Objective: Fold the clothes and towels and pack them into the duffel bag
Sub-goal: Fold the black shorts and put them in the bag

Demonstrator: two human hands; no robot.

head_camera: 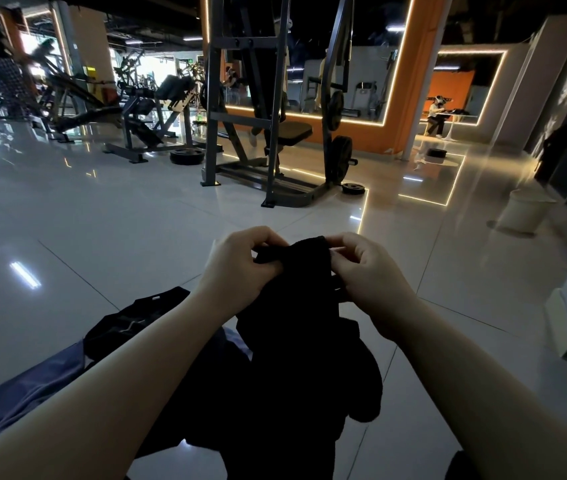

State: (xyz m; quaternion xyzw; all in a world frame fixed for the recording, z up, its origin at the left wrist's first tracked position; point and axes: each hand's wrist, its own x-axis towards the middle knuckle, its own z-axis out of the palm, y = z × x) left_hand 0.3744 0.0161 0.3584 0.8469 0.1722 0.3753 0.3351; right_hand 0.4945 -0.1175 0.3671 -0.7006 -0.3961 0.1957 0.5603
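I hold up a black cloth (296, 341) in front of me; it hangs down from both hands over the floor. My left hand (240, 268) pinches its upper left edge and my right hand (365, 271) pinches its upper right edge, the two hands close together. Whether the cloth is a garment or a towel I cannot tell. Below my left forearm a black garment (129, 323) with a small white label lies on the floor, beside a blue-grey cloth (33, 386). No duffel bag shows in the head view.
A glossy tiled gym floor (119, 237) spreads ahead. A dark weight machine (268, 133) with plates stands in the middle distance, more machines at the far left. A white bin (524, 216) sits at the right. A person sits far off at the right.
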